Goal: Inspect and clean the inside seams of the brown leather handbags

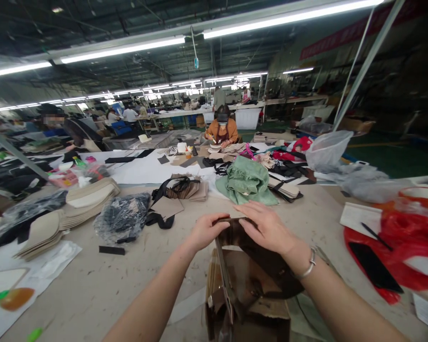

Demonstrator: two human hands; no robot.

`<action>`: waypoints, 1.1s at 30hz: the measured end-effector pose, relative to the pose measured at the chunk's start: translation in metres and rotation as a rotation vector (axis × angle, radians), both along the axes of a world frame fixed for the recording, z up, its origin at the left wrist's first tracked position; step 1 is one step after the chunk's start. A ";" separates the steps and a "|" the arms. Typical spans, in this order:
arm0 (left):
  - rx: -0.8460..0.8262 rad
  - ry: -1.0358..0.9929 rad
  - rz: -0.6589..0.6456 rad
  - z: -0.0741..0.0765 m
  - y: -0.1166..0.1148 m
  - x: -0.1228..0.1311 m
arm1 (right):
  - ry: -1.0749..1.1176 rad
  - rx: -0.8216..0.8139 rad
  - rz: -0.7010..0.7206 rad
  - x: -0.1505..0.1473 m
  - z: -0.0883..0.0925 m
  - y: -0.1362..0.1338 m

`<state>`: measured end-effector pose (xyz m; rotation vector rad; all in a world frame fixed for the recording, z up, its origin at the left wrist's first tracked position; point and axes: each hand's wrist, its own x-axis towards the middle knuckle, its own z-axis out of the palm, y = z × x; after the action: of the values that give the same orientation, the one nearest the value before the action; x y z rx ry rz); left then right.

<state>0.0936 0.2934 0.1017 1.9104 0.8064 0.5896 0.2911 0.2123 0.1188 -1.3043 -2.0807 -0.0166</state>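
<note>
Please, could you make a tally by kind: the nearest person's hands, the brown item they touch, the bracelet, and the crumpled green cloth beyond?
Left hand and right hand: 2
Brown item: 1
Bracelet: 1
Green cloth: 1
Total: 5

The piece (pixel 266 256) I held was dark brown, and the cardboard box (pixel 275 309) was tan. My bracelet (pixel 311 264) shone silver. My tabletop (pixel 135 280) was dull beige, flecked with darker marks. I saw muted green in the crumpled cloth (pixel 248 178), bright red in the plastic bag (pixel 419 237), cream in the stacked pieces (pixel 92 199), and amber in the bottle (pixel 17 299).
</note>
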 end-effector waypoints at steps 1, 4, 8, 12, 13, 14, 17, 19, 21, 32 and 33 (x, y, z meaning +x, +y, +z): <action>-0.060 -0.032 -0.023 -0.001 0.000 -0.002 | 0.045 0.015 -0.024 -0.004 -0.003 -0.008; -0.181 -0.068 -0.048 -0.003 0.001 -0.008 | 0.192 -0.054 -0.068 -0.025 -0.025 -0.031; -0.112 0.052 -0.026 0.000 0.000 -0.008 | 0.383 -0.238 -0.246 -0.050 -0.065 -0.038; -0.081 0.114 -0.045 0.006 -0.004 -0.002 | 0.427 -0.334 -0.422 -0.061 -0.077 -0.025; -0.074 0.125 -0.029 0.007 -0.004 0.000 | 0.403 -0.338 -0.456 -0.063 -0.075 -0.021; -0.073 0.135 -0.015 0.007 -0.005 0.001 | 0.362 -0.341 -0.486 -0.064 -0.073 -0.019; -0.082 0.149 -0.004 0.007 -0.006 0.001 | 0.172 -0.330 -0.592 -0.067 -0.064 -0.013; -0.086 0.157 -0.003 0.006 -0.006 0.001 | 0.057 -0.313 -0.650 -0.069 -0.061 -0.011; -0.089 0.164 -0.004 0.004 -0.006 0.000 | -0.002 -0.289 -0.670 -0.071 -0.060 -0.010; -0.034 0.204 -0.022 0.003 -0.006 0.005 | 0.005 -0.220 -0.677 -0.071 -0.066 -0.004; -0.031 0.207 -0.024 0.003 -0.005 0.005 | 0.011 -0.210 -0.678 -0.071 -0.066 -0.003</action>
<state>0.0983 0.2880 0.1046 1.9714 0.9163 0.3662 0.2205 0.2091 0.0526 -2.0754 -1.5686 -0.0888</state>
